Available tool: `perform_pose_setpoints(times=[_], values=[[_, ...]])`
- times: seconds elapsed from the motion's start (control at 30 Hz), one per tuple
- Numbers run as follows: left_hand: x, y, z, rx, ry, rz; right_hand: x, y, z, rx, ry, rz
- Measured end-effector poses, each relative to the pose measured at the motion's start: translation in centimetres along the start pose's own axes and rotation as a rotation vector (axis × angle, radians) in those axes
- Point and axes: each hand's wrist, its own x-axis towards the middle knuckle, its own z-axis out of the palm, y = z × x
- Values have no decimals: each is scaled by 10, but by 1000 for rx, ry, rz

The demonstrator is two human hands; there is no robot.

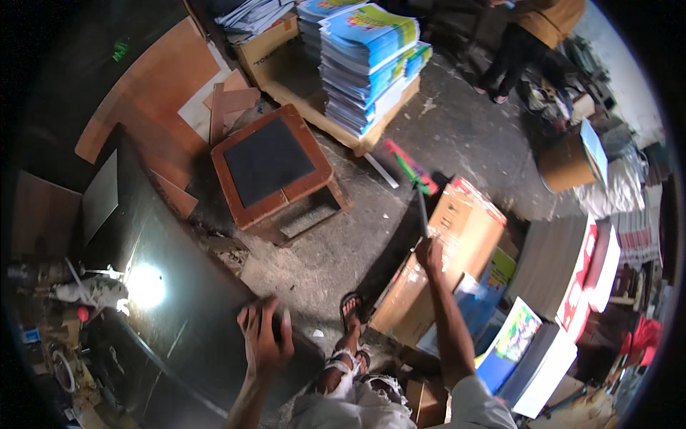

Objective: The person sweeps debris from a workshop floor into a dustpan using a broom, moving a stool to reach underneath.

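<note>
My right hand [431, 256] is closed round the lower end of a dark stick [422, 212]. A bright pink and green crosspiece [411, 169] sits at the stick's far end, blurred, so its exact kind cannot be told. Stick and hand are above a taped cardboard box [457, 227] on my right. My left hand [266, 334] has its fingers apart and nothing in it. It hovers by the edge of a dark metal-looking table [207, 322]; whether it touches the edge I cannot tell.
A wooden stool with a black top [268, 161] stands ahead. Behind it, tall stacks of blue booklets [368, 68] rest on cardboard. A lit lamp [146, 286] shines at left. Paper stacks [547, 264] line the right. Another person [532, 43] stands at the far right.
</note>
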Motion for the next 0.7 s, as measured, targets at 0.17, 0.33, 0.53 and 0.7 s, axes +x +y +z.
perform_pose_setpoints(times=[0.17, 0.33, 0.53, 0.7], values=[[9, -17, -10, 159, -84, -111, 161, -28, 129, -195, -534, 440], [27, -4, -5, 2, -33, -85, -7, 78, 169, -1251, 408, -815], [14, -21, -1, -30, -74, -109, -295, -68, 82, -27, -573, -150], [5, -26, -11, -16, -9, -102, -219, -177, -75, 304, -764, 430]])
